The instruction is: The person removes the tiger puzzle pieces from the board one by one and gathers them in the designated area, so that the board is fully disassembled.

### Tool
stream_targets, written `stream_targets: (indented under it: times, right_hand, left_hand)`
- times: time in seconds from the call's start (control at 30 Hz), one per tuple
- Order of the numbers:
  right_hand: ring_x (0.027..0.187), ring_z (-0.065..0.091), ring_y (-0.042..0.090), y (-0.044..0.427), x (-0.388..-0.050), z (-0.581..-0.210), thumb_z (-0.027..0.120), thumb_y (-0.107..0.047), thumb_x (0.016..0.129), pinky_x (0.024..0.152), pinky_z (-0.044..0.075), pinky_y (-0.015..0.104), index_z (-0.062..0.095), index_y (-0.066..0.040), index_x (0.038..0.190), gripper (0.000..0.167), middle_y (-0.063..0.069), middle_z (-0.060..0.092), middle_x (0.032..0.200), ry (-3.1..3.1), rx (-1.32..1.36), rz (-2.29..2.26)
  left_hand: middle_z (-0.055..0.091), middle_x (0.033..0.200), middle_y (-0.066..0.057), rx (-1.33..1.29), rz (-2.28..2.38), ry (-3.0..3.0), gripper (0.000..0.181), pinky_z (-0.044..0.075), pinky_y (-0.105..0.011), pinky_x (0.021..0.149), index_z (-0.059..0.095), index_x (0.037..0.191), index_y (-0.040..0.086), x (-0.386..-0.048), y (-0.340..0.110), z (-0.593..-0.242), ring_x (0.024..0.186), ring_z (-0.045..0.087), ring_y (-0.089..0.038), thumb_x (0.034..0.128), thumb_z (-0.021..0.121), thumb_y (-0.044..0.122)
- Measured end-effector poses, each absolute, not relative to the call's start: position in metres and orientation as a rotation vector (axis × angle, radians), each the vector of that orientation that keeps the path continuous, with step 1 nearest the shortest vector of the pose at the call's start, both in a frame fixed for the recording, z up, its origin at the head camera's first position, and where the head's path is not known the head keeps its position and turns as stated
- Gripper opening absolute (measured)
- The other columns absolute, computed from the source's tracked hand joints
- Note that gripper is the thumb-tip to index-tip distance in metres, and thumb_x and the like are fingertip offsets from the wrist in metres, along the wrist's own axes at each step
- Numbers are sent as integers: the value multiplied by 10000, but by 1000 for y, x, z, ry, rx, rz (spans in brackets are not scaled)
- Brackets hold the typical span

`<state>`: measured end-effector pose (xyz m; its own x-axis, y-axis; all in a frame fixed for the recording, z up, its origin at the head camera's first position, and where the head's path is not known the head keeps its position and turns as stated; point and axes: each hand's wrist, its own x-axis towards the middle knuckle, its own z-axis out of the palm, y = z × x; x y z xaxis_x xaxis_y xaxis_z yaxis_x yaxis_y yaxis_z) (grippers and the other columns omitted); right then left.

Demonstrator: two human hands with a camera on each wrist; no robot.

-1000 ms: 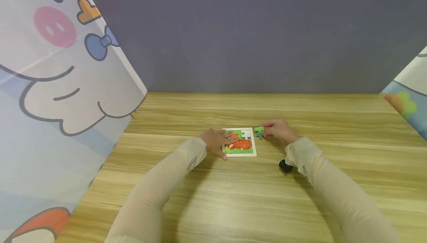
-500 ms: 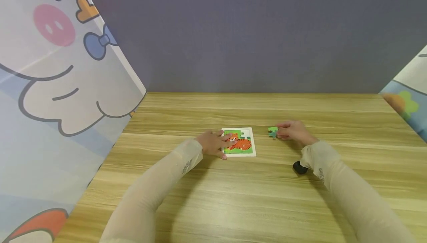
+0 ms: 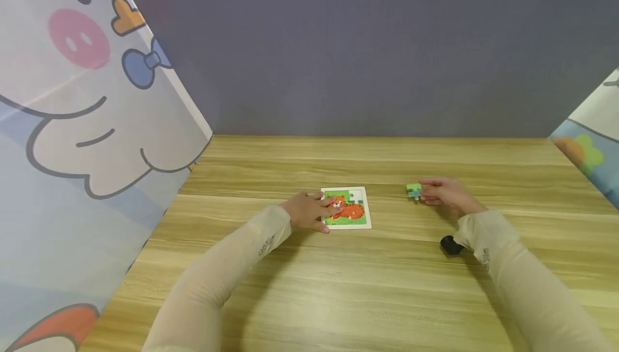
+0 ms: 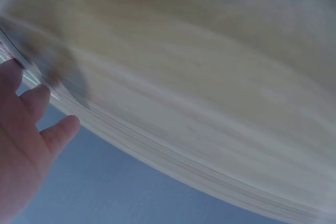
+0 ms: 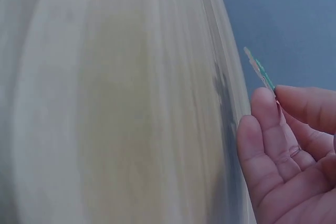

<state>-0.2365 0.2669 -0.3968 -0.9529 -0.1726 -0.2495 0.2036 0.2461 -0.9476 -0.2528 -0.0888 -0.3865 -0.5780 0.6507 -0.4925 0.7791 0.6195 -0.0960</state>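
A square tiger puzzle (image 3: pixel 355 218) in a white frame lies on the table, with a white gap at its upper right. My left hand (image 3: pixel 307 210) rests with spread fingers on the puzzle's left side; in the left wrist view the same hand (image 4: pixel 26 140) touches the frame's edge. To the right of the puzzle, my right hand (image 3: pixel 450 193) pinches a green and teal puzzle piece (image 3: pixel 413 191). The right wrist view shows the piece (image 5: pixel 260 71) edge-on between thumb and finger of the right hand (image 5: pixel 294 150), above the table surface.
The wooden table (image 3: pixel 358 287) reaches back to a dark grey wall (image 3: pixel 358 51). A cartoon-printed panel (image 3: pixel 116 126) stands at the left, another (image 3: pixel 587 148) at the right. A black object (image 3: pixel 451 245) is by the right wrist.
My right hand has moved to the right with the puzzle piece, away from the frame. The left hand has stayed on the puzzle with hardly any shift.
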Motion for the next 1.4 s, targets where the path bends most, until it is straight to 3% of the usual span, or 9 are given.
stream_targets:
  times: [0.2,0.3,0.4,0.43,0.63,0.83,1.0,1.2,1.4]
  right_hand:
    - [743,659,24,276,-233,-396,535,31,943,714,546,199,227,188,1410,581,-136,679,823,2139,62,-1868]
    - [716,666,48,281,-232,-397,554,62,922,689,550,203,573,41,1260,340,-96,691,800,2062,98,-1968]
    - [702,668,57,284,-232,-396,556,86,909,677,552,204,692,-133,995,272,-76,694,785,2025,115,-2028]
    - [703,669,55,286,-231,-395,556,84,910,679,551,203,684,-175,924,290,-76,694,784,2026,122,-2030]
    - [749,666,37,296,-226,-393,545,69,922,721,547,200,593,44,1184,267,-114,681,819,2091,110,-1960]
    - [755,669,36,308,-224,-392,542,63,926,719,546,196,661,-223,897,311,-116,685,826,2033,111,-1993]
    - [764,668,33,315,-223,-391,550,36,935,722,545,197,663,-178,971,244,-135,677,836,2053,128,-1956]
    - [739,676,50,320,-221,-390,544,55,933,703,548,197,688,-283,823,384,-108,690,812,1996,188,-1991]
    - [722,678,73,320,-218,-387,546,76,922,691,554,212,687,-243,803,368,-63,693,792,1965,226,-2003]
  left_hand:
    - [63,1593,44,1146,-404,2428,724,225,-495,1129,128,1540,338,-252,-90,-386,1452,111,-263,919,408,585]
    - [78,1588,30,1168,-357,2438,680,238,-511,1120,162,1537,320,-251,-92,-387,1446,137,-268,942,398,548]
    - [93,1586,14,1179,-300,2450,626,246,-530,1111,205,1530,305,-249,-95,-387,1442,153,-269,966,384,508]
    - [93,1585,13,1176,-283,2455,613,243,-534,1111,214,1527,303,-248,-96,-387,1441,153,-266,970,380,499]
    - [97,1583,15,1169,-272,2456,604,236,-524,1117,231,1525,297,-243,-94,-382,1440,160,-258,973,384,486]
    - [102,1585,11,1182,-312,2453,603,255,-497,1117,224,1529,298,-243,-93,-382,1436,180,-256,979,384,484]
    - [97,1588,22,1172,-326,2454,606,249,-493,1121,205,1531,308,-244,-92,-382,1439,171,-246,980,376,493]
    - [88,1584,19,1155,-301,2449,600,244,-506,1119,218,1527,309,-244,-92,-381,1440,161,-251,981,383,495]
    - [91,1585,19,1139,-275,2440,602,235,-517,1119,220,1527,310,-245,-92,-381,1442,149,-256,978,394,488]
